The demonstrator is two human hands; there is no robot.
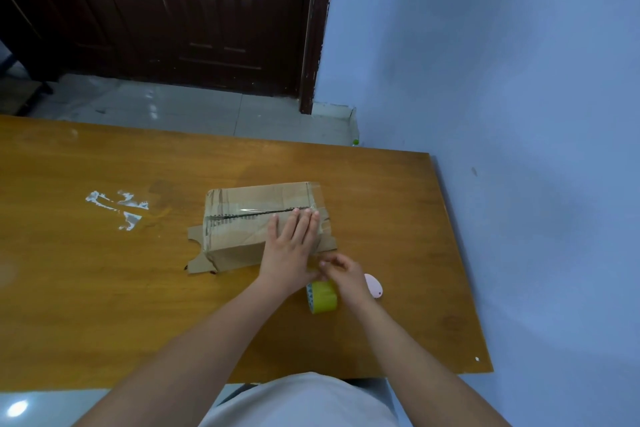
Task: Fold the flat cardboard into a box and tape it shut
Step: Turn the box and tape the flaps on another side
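Pink oval object (374, 285) on wooden table (104, 288), dark door (207, 10) beyond

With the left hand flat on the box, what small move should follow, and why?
Probably cut or tear the tape at the box's right end. The left hand presses tape on the box along the seam, while the right hand pinches the strip beside the tape roll.
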